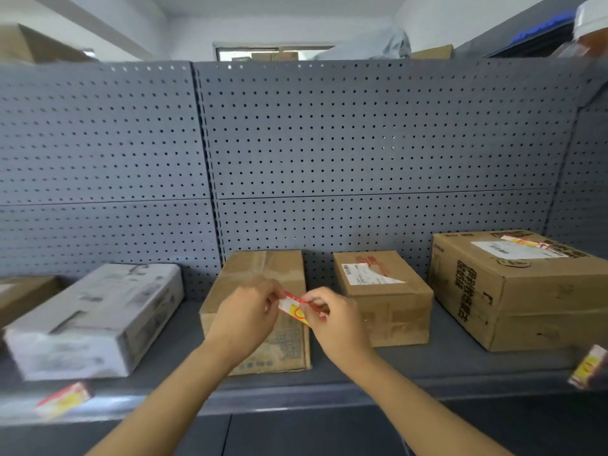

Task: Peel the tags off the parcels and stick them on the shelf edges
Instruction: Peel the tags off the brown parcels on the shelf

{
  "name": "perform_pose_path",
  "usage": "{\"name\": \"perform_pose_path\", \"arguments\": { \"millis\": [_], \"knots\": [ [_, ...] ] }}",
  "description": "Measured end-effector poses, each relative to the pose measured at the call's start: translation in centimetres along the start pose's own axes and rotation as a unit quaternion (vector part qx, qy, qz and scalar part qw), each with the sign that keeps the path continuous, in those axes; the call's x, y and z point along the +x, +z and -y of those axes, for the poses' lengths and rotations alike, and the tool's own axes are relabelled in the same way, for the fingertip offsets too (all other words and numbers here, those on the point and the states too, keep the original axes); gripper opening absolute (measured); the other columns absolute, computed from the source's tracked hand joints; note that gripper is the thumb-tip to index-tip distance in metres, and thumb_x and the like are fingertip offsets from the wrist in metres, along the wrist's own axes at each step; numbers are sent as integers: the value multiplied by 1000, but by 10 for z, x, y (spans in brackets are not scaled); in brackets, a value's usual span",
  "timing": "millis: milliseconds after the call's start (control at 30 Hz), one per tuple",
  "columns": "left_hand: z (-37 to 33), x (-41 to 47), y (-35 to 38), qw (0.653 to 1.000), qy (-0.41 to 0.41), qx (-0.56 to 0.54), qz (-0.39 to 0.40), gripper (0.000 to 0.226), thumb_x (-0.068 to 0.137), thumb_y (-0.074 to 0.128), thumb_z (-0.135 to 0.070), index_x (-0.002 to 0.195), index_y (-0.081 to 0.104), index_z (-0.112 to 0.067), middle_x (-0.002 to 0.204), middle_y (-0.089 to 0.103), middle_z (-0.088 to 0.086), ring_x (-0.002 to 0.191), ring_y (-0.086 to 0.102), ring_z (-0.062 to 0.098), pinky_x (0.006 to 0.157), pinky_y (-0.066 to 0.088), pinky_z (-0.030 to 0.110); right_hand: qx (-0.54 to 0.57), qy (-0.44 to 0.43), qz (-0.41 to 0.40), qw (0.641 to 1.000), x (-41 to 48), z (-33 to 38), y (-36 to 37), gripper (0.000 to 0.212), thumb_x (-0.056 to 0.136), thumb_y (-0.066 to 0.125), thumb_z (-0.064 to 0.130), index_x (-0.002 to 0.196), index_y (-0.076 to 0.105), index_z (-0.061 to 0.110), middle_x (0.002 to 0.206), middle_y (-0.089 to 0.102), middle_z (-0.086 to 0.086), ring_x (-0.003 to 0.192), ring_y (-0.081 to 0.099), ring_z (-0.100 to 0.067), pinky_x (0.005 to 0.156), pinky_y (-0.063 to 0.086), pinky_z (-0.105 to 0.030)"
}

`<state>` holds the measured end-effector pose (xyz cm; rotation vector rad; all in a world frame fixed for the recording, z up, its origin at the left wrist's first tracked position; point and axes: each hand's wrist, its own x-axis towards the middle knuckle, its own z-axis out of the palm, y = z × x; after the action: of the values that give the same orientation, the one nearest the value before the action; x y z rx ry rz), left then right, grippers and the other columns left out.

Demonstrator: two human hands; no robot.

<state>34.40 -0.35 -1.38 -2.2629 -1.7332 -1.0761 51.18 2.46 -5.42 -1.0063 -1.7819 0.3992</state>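
Both hands hold one red, white and yellow tag [293, 307] in front of a long brown parcel [263, 274] on the grey shelf. My left hand [250, 315] pinches the tag's left end, and my right hand [332, 319] pinches its right end. A second tag [64, 400] is stuck on the shelf edge [296, 394] at the left, and a third tag [589, 366] sits at the edge's far right. On the large brown box [526, 291] at the right lies another tag [526, 242] near its white label.
A small brown box [385, 297] with a white label stands between the long parcel and the large box. A white-wrapped parcel [95, 320] lies at the left, with another brown box [23, 296] behind it. A grey pegboard [362, 143] backs the shelf.
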Motion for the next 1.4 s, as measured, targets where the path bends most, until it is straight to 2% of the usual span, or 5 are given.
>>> {"name": "perform_pose_path", "arguments": {
  "millis": [133,633,833,1000,1400],
  "knots": [
    [23,-35,-12,999,-36,3,25,13,89,55,-17,95,63,-26,91,65,-8,82,62,17,68,54,38,4,21,48,999,-21,9,28,8,85,69,19,90,69,26,83,70,11,76,65,-5,65,57,-30],
    [109,-108,31,976,-41,64,202,28,88,44,-7,105,59,-24,109,61,0,92,61,25,74,51,36,-109,54,157,980,-66,-9,85,6,87,68,19,90,69,25,88,69,13,82,61,-2,72,52,-23],
    [118,-117,54,973,-18,92,211,48,85,43,0,121,58,-28,121,59,-1,106,57,25,84,48,35,-139,37,151,978,-67,-15,89,5,89,65,22,92,68,25,93,66,11,86,58,-2,74,50,-19],
    [114,-118,61,986,9,83,147,33,76,56,3,98,69,-18,97,67,6,91,64,30,71,51,35,-157,10,165,974,-65,-21,89,5,90,63,24,94,66,26,96,64,12,93,54,-5,78,49,-25],
    [110,-127,56,979,-11,101,179,35,83,48,-4,112,60,-19,117,59,2,107,55,26,89,45,35,-198,-65,181,961,-68,-25,101,10,88,63,20,96,70,19,98,60,4,94,54,-14,71,45,-29]
  ]
}}
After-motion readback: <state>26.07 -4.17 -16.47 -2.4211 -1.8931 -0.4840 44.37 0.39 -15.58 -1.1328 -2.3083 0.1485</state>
